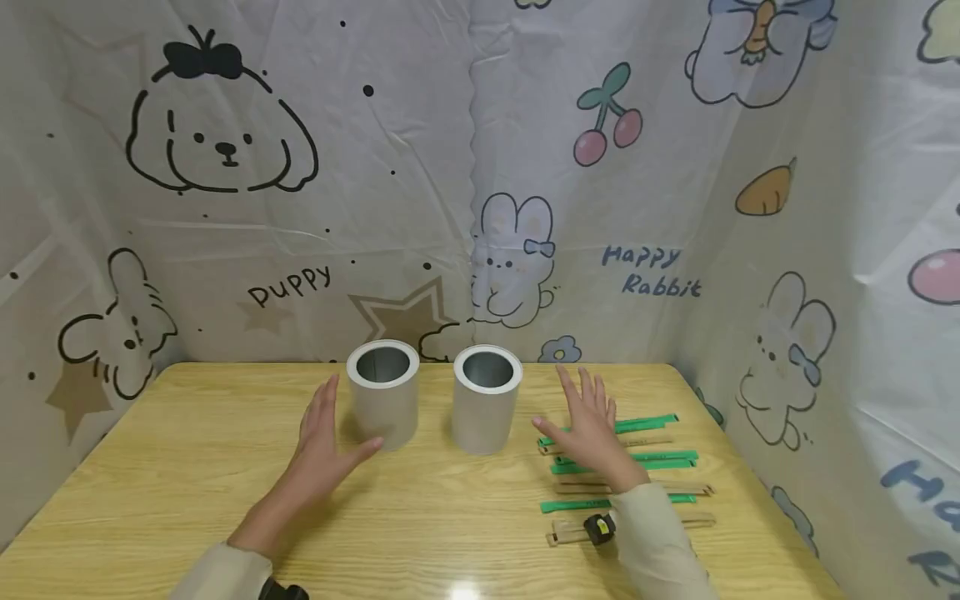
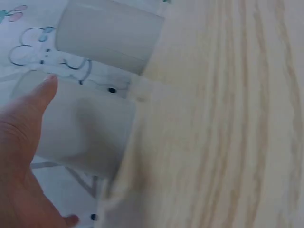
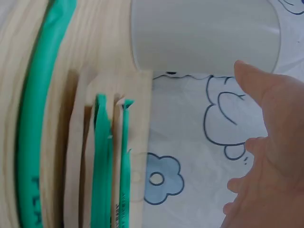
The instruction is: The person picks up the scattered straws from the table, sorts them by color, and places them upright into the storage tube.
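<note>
Two white cylindrical containers stand upright side by side near the table's back edge, their grey insides showing from above. Beside the left container (image 1: 384, 408) is my left hand (image 1: 322, 454), fingers extended and thumb spread toward its lower front; in the left wrist view the thumb overlaps the container's wall (image 2: 85, 123). My right hand (image 1: 592, 429) hovers to the right of the right container (image 1: 485, 412), its fingers spread and holding nothing. Under and around that hand lie slim paper-wrapped sticks, some with green wrappers (image 1: 667, 458) and some with brown wrappers (image 1: 697, 489).
The wooden table (image 1: 420, 533) ends at a white cloth backdrop (image 1: 420, 208) with cartoon prints, which also closes in both sides. A small black device (image 1: 600, 528) sits at the right wrist, over the nearest sticks.
</note>
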`<state>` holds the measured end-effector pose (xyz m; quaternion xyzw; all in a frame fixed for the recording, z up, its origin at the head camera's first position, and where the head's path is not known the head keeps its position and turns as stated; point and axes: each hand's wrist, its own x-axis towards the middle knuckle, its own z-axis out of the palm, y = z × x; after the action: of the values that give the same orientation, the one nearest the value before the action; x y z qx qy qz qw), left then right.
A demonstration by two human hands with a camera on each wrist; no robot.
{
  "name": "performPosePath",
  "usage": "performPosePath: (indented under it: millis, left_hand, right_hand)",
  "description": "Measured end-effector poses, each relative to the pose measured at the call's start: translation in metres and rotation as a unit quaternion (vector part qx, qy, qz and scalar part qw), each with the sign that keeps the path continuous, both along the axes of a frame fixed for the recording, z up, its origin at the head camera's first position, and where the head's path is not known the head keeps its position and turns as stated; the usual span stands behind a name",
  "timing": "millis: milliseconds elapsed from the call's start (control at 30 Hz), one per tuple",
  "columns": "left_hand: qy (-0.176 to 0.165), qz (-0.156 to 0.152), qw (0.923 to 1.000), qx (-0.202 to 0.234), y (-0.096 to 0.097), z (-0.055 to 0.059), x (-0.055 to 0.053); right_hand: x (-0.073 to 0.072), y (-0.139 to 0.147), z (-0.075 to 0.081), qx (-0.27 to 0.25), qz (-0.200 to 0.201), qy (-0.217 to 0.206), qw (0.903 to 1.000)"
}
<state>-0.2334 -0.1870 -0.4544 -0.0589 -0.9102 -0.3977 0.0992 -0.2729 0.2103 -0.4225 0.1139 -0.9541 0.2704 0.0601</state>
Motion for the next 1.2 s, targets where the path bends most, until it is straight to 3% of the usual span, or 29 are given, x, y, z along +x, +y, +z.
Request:
performPosePath:
  millis: [200, 367, 500, 733, 867, 1000, 1200]
  left_hand:
    - [-0.016, 0.007, 0.9986, 0.049, 0.004, -0.007, -0.014]
    - [-0.026, 0.0, 0.9956, 0.09, 0.005, -0.011, -0.027]
    - [-0.037, -0.016, 0.9918, 0.121, 0.005, -0.013, -0.035]
    - [-0.039, -0.075, 0.9758, 0.202, 0.009, -0.014, -0.047]
    - [-0.035, -0.089, 0.9666, 0.238, 0.012, -0.017, -0.052]
    - [-0.038, -0.089, 0.9624, 0.254, 0.014, -0.019, -0.056]
    - [-0.047, -0.087, 0.9644, 0.246, 0.014, -0.023, -0.06]
  right_hand:
    - [-0.008, 0.008, 0.0, 0.012, 0.01, -0.042, 0.999]
    - [-0.013, 0.018, 0.001, 0.035, 0.027, -0.053, 0.9976]
    - [-0.016, 0.025, 0.004, 0.02, 0.046, -0.06, 0.9969]
    - [-0.025, 0.04, 0.002, -0.023, 0.082, -0.1, 0.9914]
    - [-0.031, 0.048, 0.0, -0.048, 0.086, -0.131, 0.9865]
    - [-0.036, 0.061, -0.002, -0.043, 0.093, -0.136, 0.9854]
    - [-0.043, 0.08, 0.001, -0.032, 0.119, -0.151, 0.9808]
